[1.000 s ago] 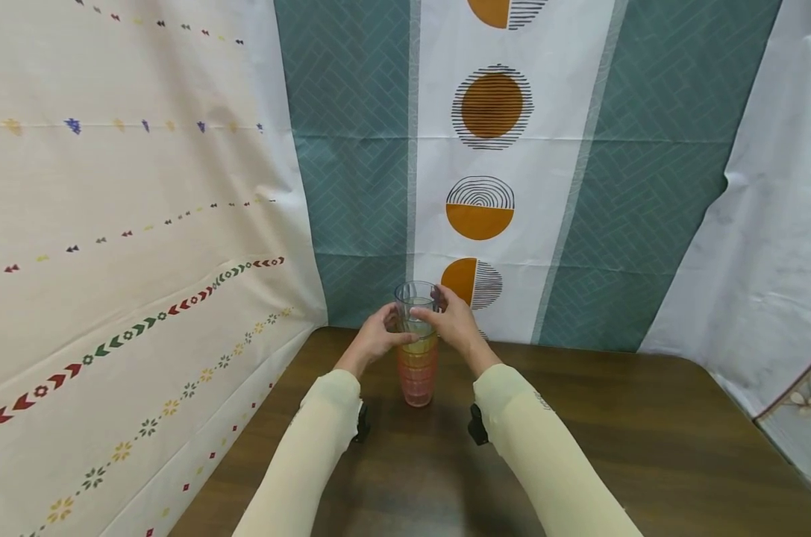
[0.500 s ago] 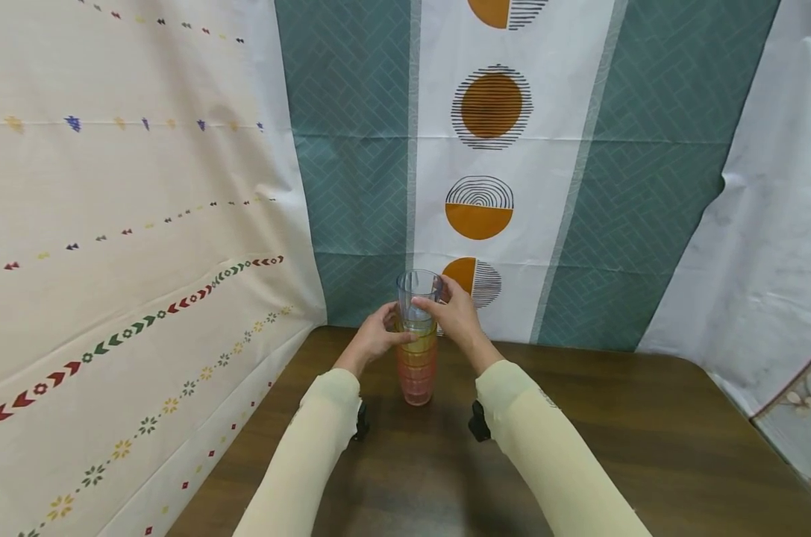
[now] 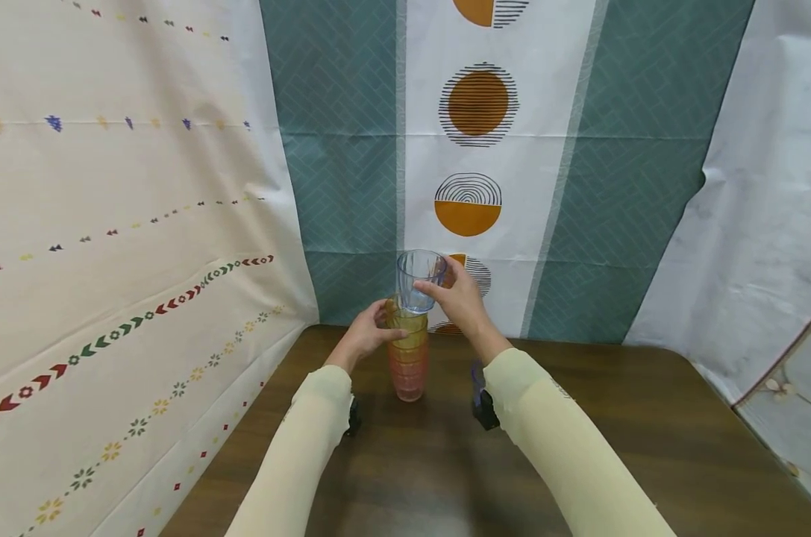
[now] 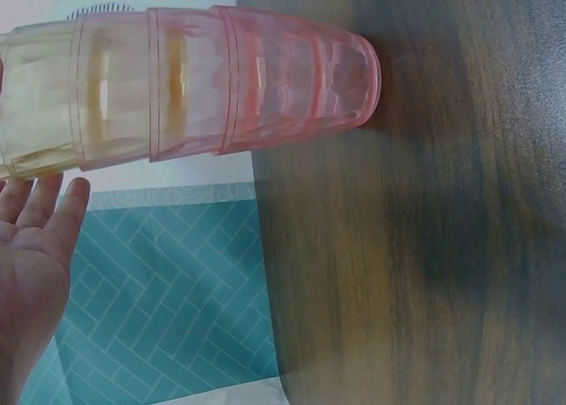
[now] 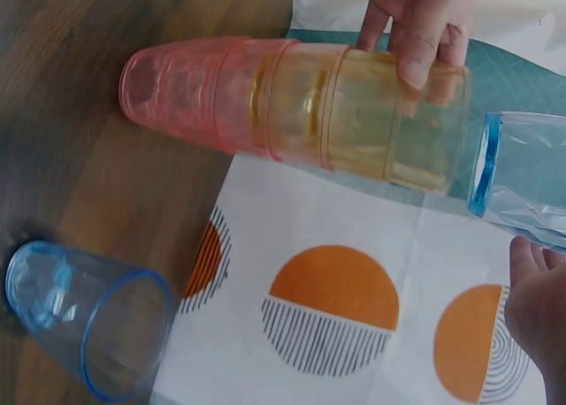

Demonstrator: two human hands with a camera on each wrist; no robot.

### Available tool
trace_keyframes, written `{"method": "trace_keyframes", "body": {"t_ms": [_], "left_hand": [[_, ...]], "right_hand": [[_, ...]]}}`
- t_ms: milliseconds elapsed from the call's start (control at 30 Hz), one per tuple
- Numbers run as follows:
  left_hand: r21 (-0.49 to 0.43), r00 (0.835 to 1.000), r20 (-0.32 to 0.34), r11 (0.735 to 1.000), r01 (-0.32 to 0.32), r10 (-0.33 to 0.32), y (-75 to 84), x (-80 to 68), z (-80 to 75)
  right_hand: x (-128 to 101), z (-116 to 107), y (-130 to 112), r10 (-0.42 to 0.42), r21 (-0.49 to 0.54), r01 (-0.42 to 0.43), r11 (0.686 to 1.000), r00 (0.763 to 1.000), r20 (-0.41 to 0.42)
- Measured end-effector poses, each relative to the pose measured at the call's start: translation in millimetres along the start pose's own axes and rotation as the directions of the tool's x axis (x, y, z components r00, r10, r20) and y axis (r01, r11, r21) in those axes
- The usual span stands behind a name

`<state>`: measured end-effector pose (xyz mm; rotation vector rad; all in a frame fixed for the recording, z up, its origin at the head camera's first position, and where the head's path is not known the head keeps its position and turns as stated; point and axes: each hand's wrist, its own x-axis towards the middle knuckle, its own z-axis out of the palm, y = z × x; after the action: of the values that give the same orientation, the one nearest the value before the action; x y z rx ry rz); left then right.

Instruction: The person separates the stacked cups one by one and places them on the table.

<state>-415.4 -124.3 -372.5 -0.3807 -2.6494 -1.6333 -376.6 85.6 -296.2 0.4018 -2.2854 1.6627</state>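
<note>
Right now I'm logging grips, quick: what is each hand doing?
Left hand: grips the top of the cup stack.
Right hand: holds the blue cup, lifted clear of the stack.

A stack of pink and yellow cups [image 4: 203,82] stands on the wooden table [image 4: 424,272], left hand [image 4: 31,263] alongside.

Bright even indoor light; soft shadows on table [image 3: 647,418]; wide-angle edge distortion; wrist views slightly blurred.
</note>
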Motion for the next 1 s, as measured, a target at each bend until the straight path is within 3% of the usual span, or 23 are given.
{"method": "trace_keyframes", "body": {"t_ms": [500,800,1000], "left_hand": [[0.000,0.999,0.007,0.999,-0.036,0.036,-6.7,0.2,-3.8],[-0.009,1.000,0.018,1.000,-0.019,0.019,-4.9,-0.5,-0.9],[-0.014,1.000,0.018,1.000,0.005,-0.005,0.1,0.4,-0.4]], "right_hand": [[-11.8,-43.8,8.7,0.035,-0.009,-0.036,0.999,0.999,-0.039],[-29.1,-81.9,25.8,0.021,0.057,-0.023,0.998,0.999,0.030],[-44.8,-110.9,40.6,0.047,0.011,-0.047,0.999,0.998,0.035]]}}
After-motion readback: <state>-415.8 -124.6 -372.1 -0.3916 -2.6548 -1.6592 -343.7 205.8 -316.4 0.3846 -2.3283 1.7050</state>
